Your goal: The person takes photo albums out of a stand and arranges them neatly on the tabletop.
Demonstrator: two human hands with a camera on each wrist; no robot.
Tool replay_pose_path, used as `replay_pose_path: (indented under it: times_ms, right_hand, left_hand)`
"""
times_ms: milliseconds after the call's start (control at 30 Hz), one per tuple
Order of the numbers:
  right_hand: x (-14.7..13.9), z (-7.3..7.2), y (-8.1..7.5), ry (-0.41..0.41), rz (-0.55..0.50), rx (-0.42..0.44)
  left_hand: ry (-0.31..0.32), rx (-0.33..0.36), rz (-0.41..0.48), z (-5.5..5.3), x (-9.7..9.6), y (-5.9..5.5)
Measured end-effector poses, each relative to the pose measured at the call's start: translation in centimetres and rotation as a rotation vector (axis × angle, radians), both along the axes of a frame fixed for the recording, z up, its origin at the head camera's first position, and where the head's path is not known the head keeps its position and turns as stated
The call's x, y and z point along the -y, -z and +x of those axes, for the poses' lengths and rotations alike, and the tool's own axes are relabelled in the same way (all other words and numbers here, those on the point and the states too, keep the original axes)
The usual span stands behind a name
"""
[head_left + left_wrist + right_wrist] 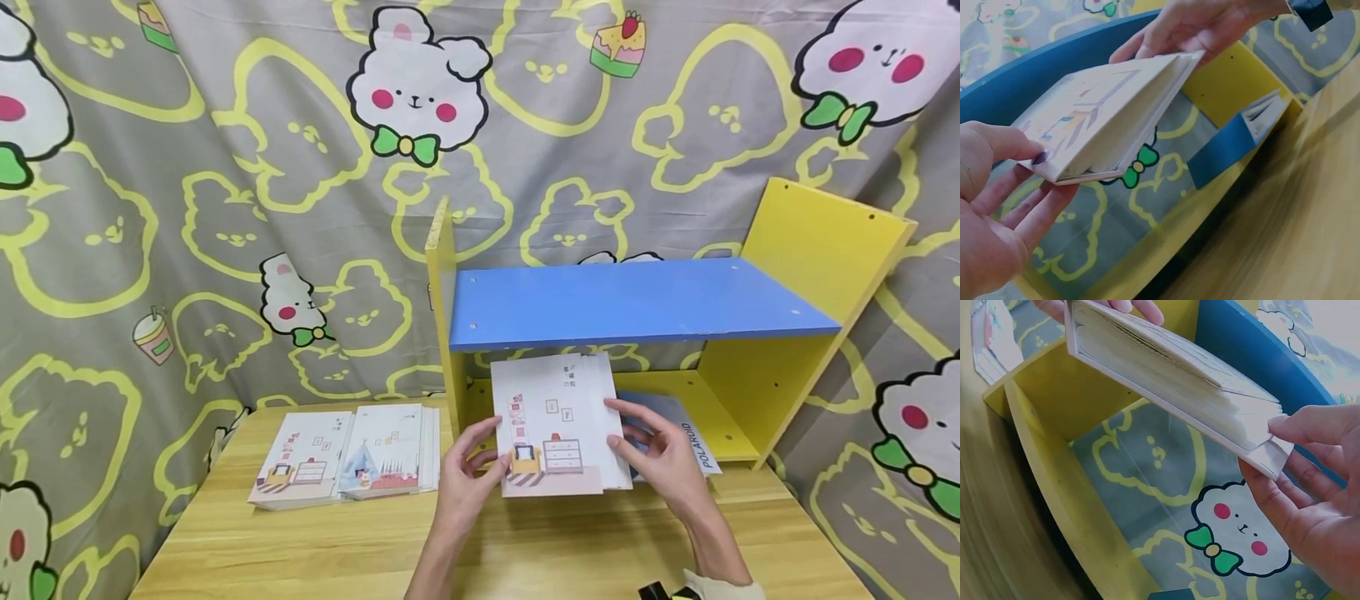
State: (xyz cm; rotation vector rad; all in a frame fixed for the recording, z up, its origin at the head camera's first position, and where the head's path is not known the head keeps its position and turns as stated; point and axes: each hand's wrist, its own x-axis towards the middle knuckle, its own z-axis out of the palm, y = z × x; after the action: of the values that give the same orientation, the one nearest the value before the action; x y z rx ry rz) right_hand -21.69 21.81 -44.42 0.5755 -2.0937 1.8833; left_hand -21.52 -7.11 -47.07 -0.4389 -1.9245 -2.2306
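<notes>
A white photo album (551, 433) with a drawn room on its cover is held up in front of the shelf unit's lower opening. My left hand (474, 467) pinches its left edge, thumb on the cover and fingers beneath, as the left wrist view shows. At the opposite edge my right hand (663, 454) grips it between thumb and fingers. The right wrist view shows the thick page block (1166, 375), slightly fanned under the cover. Behind the right hand, a blue-grey album (703, 442) marked POLAROID stands on the lower board, partly hidden.
The shelf unit has yellow side panels (817, 275), a blue middle board (637, 300) and a yellow bottom board (705, 408). To its left, a white album (303, 458) and a tent-picture album (382, 450) lie on the wooden table (315, 550). A patterned curtain (300, 208) hangs behind.
</notes>
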Motion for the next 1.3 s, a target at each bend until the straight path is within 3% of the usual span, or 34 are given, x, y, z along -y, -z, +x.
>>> replay_pose_path:
  times_ms: [333, 767, 1300]
  right_hand:
    - [-0.2, 0.6, -0.9, 0.024, -0.041, -0.041]
    - [-0.3, 1.5, -2.1, 0.027, -0.079, -0.033]
    - [-0.7, 2.3, -3.2, 0.029, -0.055, -0.064]
  left_hand:
    - [0.007, -0.019, -0.046, 0.6, 0.1, -1.2]
    - [0.024, -0.127, -0.072, 1.3, 0.4, -2.3]
    - [0.012, -0.144, -0.1, 2.4, 0.3, -3.7]
